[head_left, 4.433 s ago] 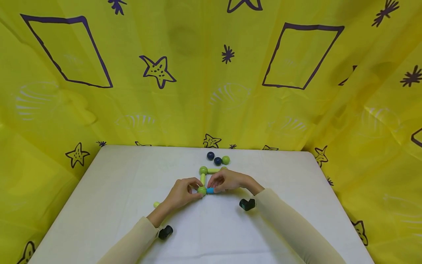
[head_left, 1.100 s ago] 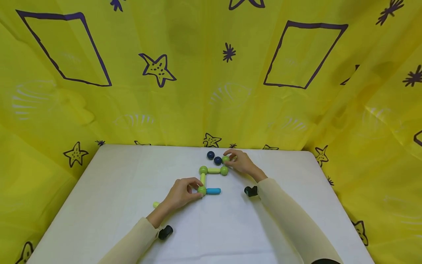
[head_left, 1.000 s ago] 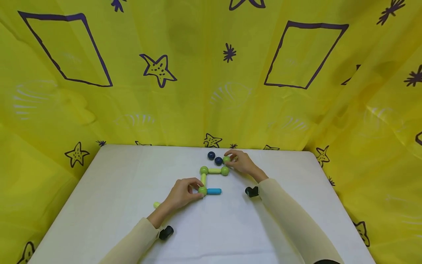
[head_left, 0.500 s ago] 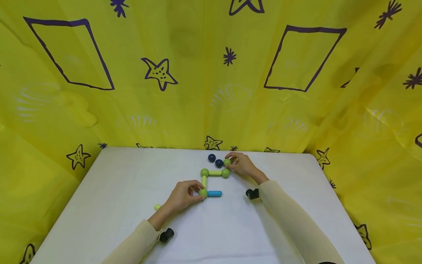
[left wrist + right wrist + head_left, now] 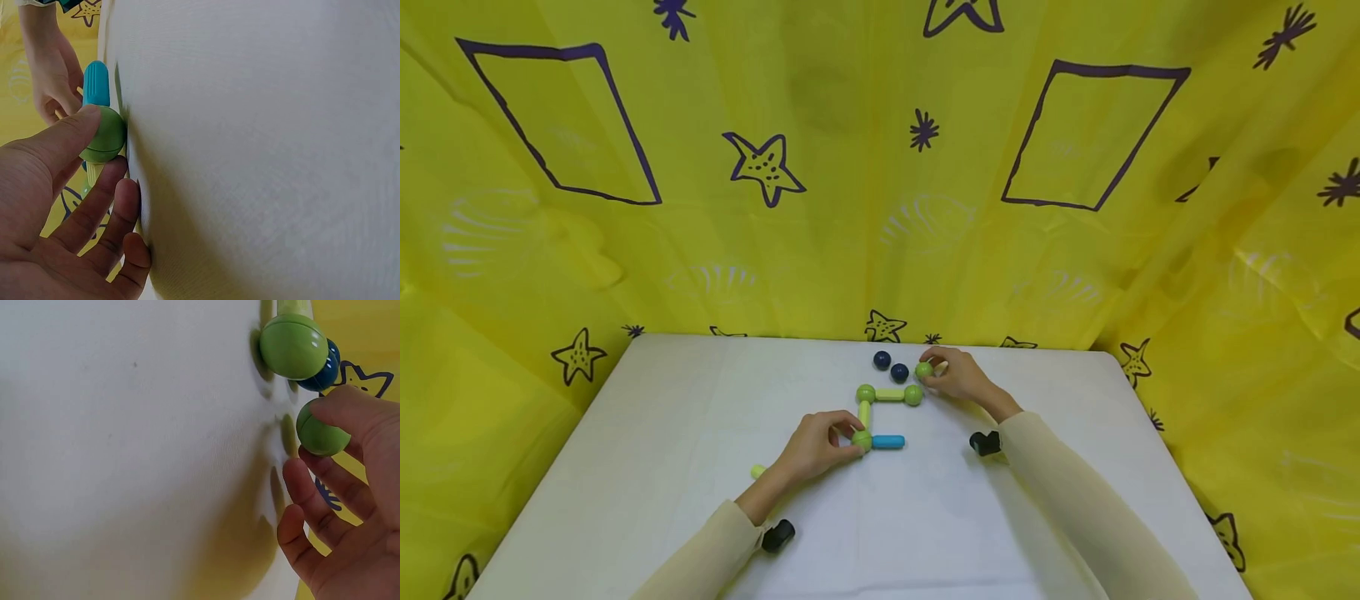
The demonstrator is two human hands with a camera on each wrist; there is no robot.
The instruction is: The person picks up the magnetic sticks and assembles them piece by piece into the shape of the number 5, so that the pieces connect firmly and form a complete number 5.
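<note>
Right hand (image 5: pixel 961 375) pinches a green ball (image 5: pixel 923 371) beyond the blue rod (image 5: pixel 889 442), left hand (image 5: pixel 816 446) gripping the rod's end ball (image 5: pixel 862 442)!

Cloth-covered table (image 5: pixel 685 408): spreads white and flat, creases faintly toward the front edge.
Navy balls (image 5: pixel 899 372): lie as a pair near the back edge, close beside each other.
Green balls (image 5: pixel 866 393): rest three in an angle, joined by two lime rods (image 5: pixel 891 395).
Blue rod (image 5: pixel 888 442): points right from the front green ball (image 5: pixel 862 441).
Third lime rod (image 5: pixel 758 472): lies toward the left, only one end showing.
</note>
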